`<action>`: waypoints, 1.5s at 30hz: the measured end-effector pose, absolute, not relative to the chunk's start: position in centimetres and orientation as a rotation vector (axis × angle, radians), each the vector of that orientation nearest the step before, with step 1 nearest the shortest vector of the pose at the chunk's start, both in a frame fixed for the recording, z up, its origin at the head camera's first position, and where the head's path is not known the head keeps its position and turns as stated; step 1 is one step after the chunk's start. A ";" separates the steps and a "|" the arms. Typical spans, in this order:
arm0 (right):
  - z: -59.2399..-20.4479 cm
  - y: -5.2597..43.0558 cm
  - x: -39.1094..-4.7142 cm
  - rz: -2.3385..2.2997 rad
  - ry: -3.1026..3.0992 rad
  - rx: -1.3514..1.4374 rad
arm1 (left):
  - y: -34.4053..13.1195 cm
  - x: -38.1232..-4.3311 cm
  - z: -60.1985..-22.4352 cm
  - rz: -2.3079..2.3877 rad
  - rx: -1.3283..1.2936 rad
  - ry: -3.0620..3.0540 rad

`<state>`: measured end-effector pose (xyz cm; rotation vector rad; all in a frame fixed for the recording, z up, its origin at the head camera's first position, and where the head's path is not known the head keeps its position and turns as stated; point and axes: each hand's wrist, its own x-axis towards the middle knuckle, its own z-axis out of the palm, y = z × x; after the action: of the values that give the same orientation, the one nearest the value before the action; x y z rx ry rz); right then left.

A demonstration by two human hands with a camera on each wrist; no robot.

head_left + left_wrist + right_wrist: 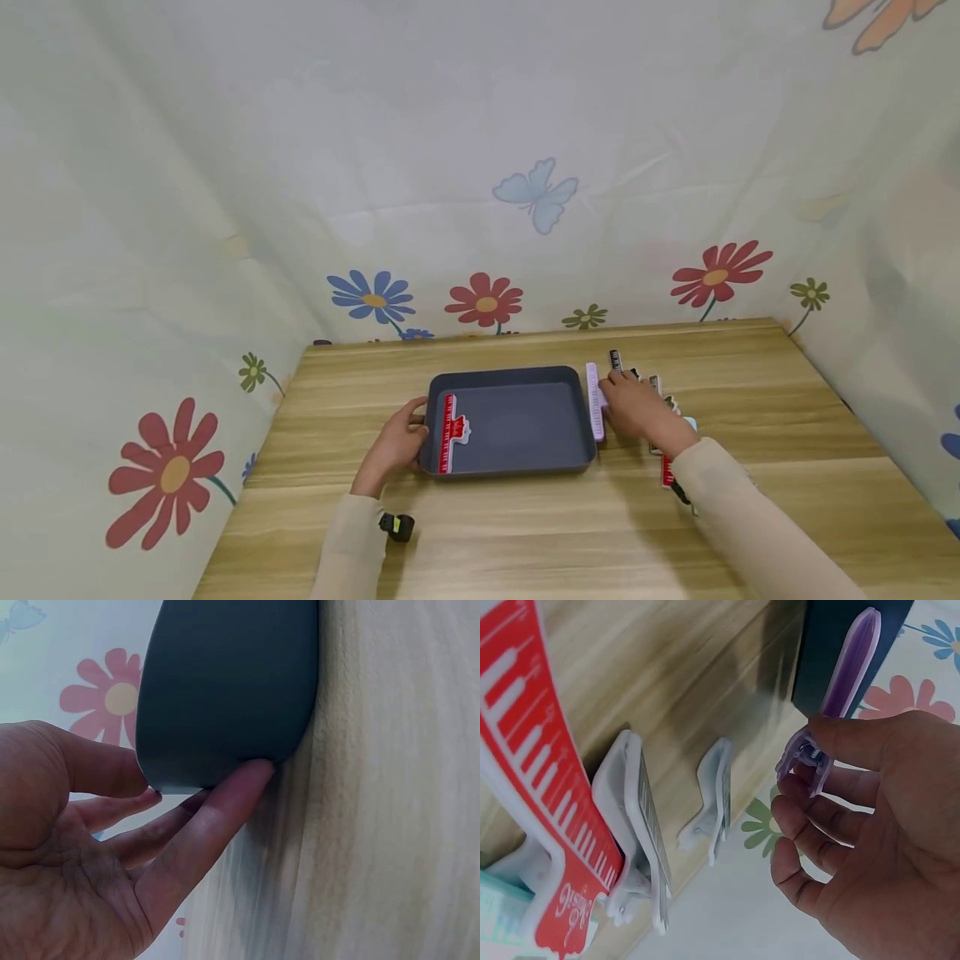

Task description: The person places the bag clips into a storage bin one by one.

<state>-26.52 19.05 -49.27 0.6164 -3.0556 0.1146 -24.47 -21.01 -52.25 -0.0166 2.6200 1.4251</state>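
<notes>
At the left end of a dark grey rectangular tray (510, 473), my left hand (397, 437) holds the side wall, with digits at the rim and low on the outside (225, 697). Inside the tray, along its left side, lies a red clip (447, 433) with a keyboard print. My right hand (637, 406) pinches the handle of a purple clip (595, 404) between thumb and fingers, just beyond the tray's right wall. A spring shows in that purple clip (847, 667) in the right wrist view.
More keyboard-print clips lie right of the tray: a black one (615, 360), a red one (667, 471) and several white-framed ones (634, 817), partly hidden by the right arm. The wooden table (510, 542) meets a flowered cloth backdrop (420, 208) behind.
</notes>
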 end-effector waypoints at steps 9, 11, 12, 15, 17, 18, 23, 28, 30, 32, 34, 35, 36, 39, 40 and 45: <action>-48.3 19.6 -25.7 0.105 -3.075 0.573 | -20.9 -24.3 -52.1 1.424 -0.020 2.612; -48.0 19.7 -25.5 0.114 -3.068 0.566 | -20.9 -24.2 -52.1 1.413 -0.029 2.613; -47.8 19.8 -25.4 0.121 -3.063 0.562 | -20.9 -24.2 -52.1 1.411 -0.031 2.613; -47.3 19.9 -25.2 0.136 -3.041 0.563 | -20.9 -24.2 -52.1 1.418 -0.033 2.608; -47.0 19.9 -25.0 0.141 -3.024 0.566 | -20.9 -24.1 -52.0 1.428 -0.029 2.607; -46.9 19.9 -25.0 0.145 -3.013 0.570 | -20.9 -24.1 -52.0 1.431 -0.026 2.607; -45.9 20.0 -24.5 0.144 -2.956 0.591 | -20.9 -24.2 -52.1 1.429 -0.025 2.615; -44.9 19.8 -24.2 0.154 -2.917 0.600 | -21.0 -24.3 -52.1 1.428 -0.032 2.614; -44.6 19.6 -24.1 0.165 -2.918 0.596 | -21.0 -24.4 -52.2 1.428 -0.034 2.610; -44.3 19.5 -23.9 0.168 -2.923 0.598 | -21.0 -24.4 -52.2 1.426 -0.036 2.608; -44.0 19.3 -23.8 0.163 -2.927 0.596 | -21.0 -24.3 -52.2 1.421 -0.036 2.611; -43.9 19.2 -23.8 0.157 -2.930 0.596 | -21.0 -24.3 -52.2 1.421 -0.036 2.613; -43.8 19.1 -23.8 0.155 -2.932 0.596 | -21.0 -24.3 -52.2 1.420 -0.037 2.615; -43.4 18.7 -23.7 0.153 -2.944 0.591 | -21.0 -24.3 -52.3 1.429 -0.038 2.612; -43.3 18.6 -23.7 0.152 -2.947 0.592 | -21.0 -24.3 -52.3 1.434 -0.038 2.610; -43.0 17.8 -23.6 0.134 -2.915 0.625 | -21.0 -24.2 -52.3 1.467 -0.055 2.578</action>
<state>-23.61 17.78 -42.98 0.6253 -2.9148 0.1336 -24.22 -20.99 -52.32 -0.0548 2.5779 1.4674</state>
